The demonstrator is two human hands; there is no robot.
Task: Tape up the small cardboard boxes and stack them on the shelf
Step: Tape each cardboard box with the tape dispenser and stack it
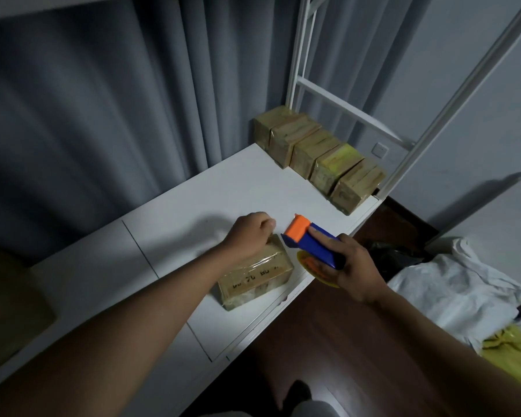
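One taped box [254, 273] under curled left hand [251, 233]; right hand [351, 264] grips tape dispenser [309, 240].

The white table [193, 188] has bare room left of the box [254, 276]. Five boxes [319, 155] block the far end, against the white rack [343, 106].

White shelf board [193, 188], one taped cardboard box [254, 276] near its front edge, five taped boxes [319, 156] in a row — far end
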